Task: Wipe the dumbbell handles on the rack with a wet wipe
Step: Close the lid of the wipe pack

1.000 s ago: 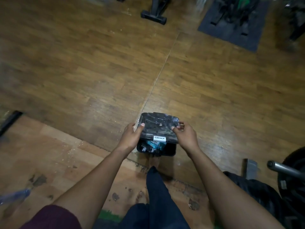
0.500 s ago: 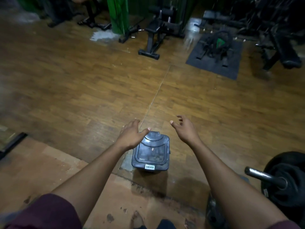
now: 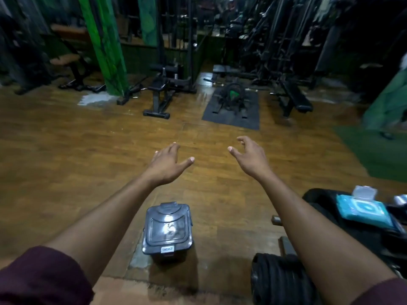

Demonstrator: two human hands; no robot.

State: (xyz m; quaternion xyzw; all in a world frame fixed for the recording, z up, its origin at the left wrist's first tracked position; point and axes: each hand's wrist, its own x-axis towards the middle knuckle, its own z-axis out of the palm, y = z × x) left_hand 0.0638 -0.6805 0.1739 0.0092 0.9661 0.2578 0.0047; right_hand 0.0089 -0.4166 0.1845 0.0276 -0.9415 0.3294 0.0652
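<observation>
Above the lidded grey bin (image 3: 167, 230) on the wooden floor (image 3: 88, 155), both hands held out in mid-air, apart from each other and from everything else. Left hand (image 3: 167, 164) up and slightly left of the bin, palm down, fingers straight and loosely spread, thumb out to the right, holding nothing. Right hand (image 3: 251, 156) up and to the right of the bin, fingers loosely bent, likewise holding nothing. Bin lid shut, white label at its near edge. Right of the bin, level with its top, blue wet-wipe pack (image 3: 364, 211) with flip lid raised, lying on dark gym gear beside the right forearm. Near-right of the bin, black weight plates (image 3: 279, 280) at the frame's lower edge. Well beyond the bin, black bench (image 3: 163, 89), dark floor mat (image 3: 231, 111) and a green pillar (image 3: 105, 45). Dumbbell handles and rack not told apart in the dark equipment
</observation>
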